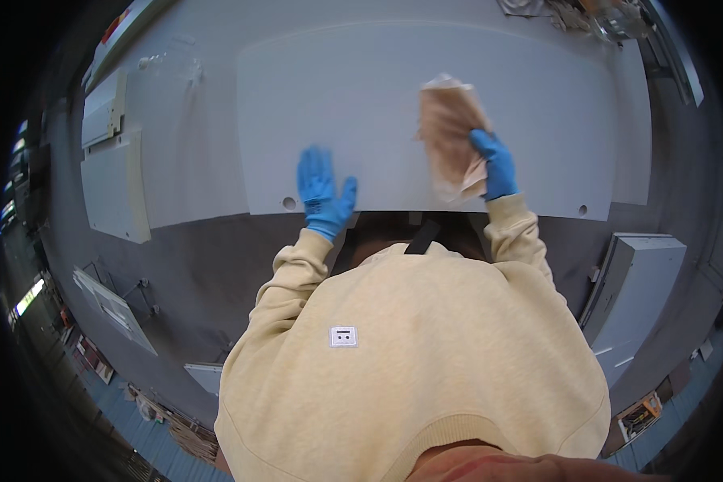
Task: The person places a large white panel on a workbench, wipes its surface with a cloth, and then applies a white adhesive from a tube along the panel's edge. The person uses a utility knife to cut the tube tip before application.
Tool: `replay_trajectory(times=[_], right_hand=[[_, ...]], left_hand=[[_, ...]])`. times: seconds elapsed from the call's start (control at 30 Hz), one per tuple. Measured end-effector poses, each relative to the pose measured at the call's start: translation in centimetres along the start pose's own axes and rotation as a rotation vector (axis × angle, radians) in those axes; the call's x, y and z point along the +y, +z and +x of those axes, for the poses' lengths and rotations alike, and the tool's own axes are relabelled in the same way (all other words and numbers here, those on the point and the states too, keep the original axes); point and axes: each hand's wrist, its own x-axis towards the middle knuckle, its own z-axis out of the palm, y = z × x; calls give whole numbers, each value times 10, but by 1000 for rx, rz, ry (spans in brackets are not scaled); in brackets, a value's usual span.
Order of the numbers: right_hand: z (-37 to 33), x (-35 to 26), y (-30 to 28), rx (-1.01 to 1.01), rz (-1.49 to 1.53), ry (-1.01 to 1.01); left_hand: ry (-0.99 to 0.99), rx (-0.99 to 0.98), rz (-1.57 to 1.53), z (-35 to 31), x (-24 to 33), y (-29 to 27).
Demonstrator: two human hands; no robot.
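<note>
A large, smooth pale-grey panel [337,88] lies flat in front of me, with a round hole near each of its two near corners. My left hand [323,197], in a blue glove, rests over its near edge close to the left hole. The fingers are stretched out, slightly blurred, and hold nothing. In the other blue glove, my right hand [499,166] grips the side of a brown, crumpled wiping cloth or sheet [451,132] with whitish, translucent edges. That piece lies over the panel to the right of the middle, and its exact material cannot be made out.
On the left, clear plastic film [177,68] lies near white board pieces [114,189]. A clear container [618,22] and crumpled material sit at the far right. Below on the right is a long grey box-like piece [639,281]; a white frame [114,309] leans at lower left.
</note>
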Motion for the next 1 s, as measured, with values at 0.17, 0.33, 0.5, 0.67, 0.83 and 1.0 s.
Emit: replay_trajectory(times=[0.17, 0.33, 0.5, 0.67, 0.83, 1.0], right_hand=[[88, -59, -63, 330, -336, -559], [175, -55, -75, 700, -905, -665], [107, 117, 101, -293, -1331, -1134], [-27, 226, 216, -1053, -1087, -111], [3, 229, 234, -627, -463, 291], [10, 195, 264, -171, -263, 188]], left_hand=[[-423, 87, 205, -93, -68, -35], [-641, 143, 122, -142, -77, -25], [-645, 237, 18, -120, -101, -31], [-682, 376, -96, -63, -175, -57], [-586, 464, -292, 36, -263, -86], [-294, 530, -442, 168, -328, -111]])
